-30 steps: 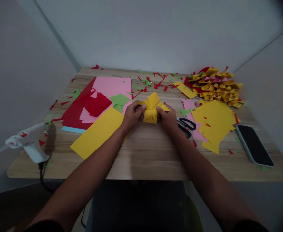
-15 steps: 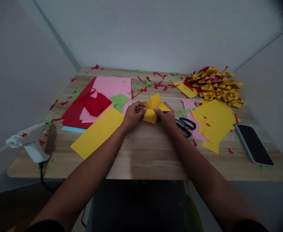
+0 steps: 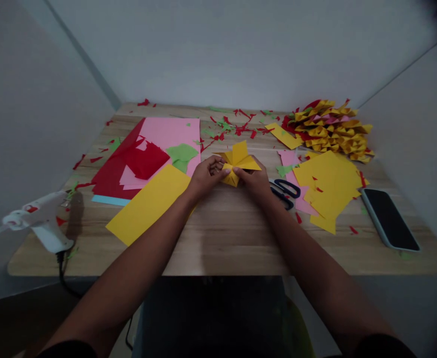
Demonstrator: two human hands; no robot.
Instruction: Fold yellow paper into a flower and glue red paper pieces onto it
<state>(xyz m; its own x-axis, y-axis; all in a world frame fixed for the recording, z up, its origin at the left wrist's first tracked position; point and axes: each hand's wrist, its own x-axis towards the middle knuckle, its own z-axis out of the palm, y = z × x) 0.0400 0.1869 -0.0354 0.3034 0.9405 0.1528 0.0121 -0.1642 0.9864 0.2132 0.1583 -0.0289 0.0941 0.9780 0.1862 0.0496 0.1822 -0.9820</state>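
A: Since the earlier frame, the left thumb [image 3: 226, 173] is moving in close to the right one.
B: Shaping a fold, I'd guess. The left hand [image 3: 205, 177] is pinching the folded yellow paper [image 3: 240, 158], mid-frame; the right hand [image 3: 254, 180] is gripping its right side. Next is probably calling for steady pressure.
A: Pointing where?
B: Flaps [image 3: 240, 149] are pointing left, up-frame and right; no long axis is standing out.

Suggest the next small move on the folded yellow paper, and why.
I'd probably press the middle of the folded yellow paper with both thumbs. The left grip and right grip hold it from either side, thumb tips near its centre, while its far flaps fan out and the near part shows creases.
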